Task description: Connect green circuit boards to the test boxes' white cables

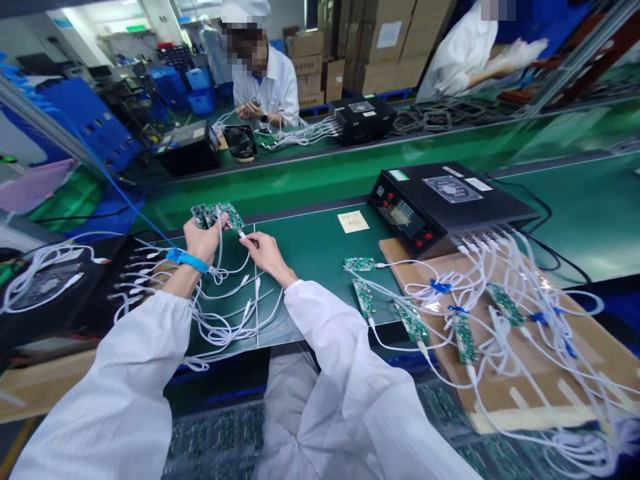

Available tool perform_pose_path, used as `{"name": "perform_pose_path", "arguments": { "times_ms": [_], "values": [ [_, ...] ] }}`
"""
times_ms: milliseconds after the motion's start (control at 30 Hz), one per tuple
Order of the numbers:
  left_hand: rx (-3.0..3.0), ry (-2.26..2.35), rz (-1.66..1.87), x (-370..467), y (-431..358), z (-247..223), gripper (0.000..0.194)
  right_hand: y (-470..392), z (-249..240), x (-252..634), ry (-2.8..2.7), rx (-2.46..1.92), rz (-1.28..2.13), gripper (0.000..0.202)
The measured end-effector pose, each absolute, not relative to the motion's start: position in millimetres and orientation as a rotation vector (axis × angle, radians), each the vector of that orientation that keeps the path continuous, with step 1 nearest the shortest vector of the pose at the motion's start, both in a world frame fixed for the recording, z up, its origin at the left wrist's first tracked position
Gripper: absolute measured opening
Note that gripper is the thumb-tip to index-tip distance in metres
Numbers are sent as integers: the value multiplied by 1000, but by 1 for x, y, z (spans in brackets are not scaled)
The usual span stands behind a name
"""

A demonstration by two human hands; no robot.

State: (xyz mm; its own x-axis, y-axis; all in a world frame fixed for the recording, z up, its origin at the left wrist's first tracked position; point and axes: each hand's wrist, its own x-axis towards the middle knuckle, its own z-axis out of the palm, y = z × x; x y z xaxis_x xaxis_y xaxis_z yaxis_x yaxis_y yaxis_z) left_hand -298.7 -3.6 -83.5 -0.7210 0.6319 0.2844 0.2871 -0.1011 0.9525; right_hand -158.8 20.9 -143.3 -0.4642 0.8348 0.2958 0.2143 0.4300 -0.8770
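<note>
My left hand (pixel 204 237), with a blue wrist strap (pixel 187 260), holds several green circuit boards (pixel 230 215) above the left part of the green table (pixel 305 247). The fingers of my right hand (pixel 264 252) are closed on a white cable plug (pixel 243 235) at the lower edge of one board; whether the plug is fully seated is too small to tell. Loose white cables (pixel 225 327) lie on the table below both hands. They run toward a black box (pixel 65 287) at the far left.
A black test box (pixel 450 200) stands at the right, its white cables running over cardboard (pixel 470 393). Wired boards (pixel 364 298) lie near it. A yellow note (pixel 353 221) is behind. Across the line, a person (pixel 267 73) holds a small board; another person's sleeve shows at upper right.
</note>
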Motion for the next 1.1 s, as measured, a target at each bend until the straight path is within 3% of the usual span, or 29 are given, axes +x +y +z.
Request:
{"name": "perform_pose_path", "arguments": {
  "times_ms": [533, 833, 900, 1100],
  "values": [
    [1140, 1866, 1774, -307, -6, -92, 28, 12, -144, -165, -1746, -924, 1268, 22],
    [1020, 2203, 1509, -346, -23, -90, 12, 43, -144, -170, -1831, -1153, 1421, 20],
    [1157, 2167, 1282, -347, -35, -76, 16, 52, -143, -177, -1806, -1216, 1459, 20],
    [1713, 1952, 138, -306, -64, -62, 39, 60, -130, -178, -1796, -1277, 1428, 19]
  ]
}}
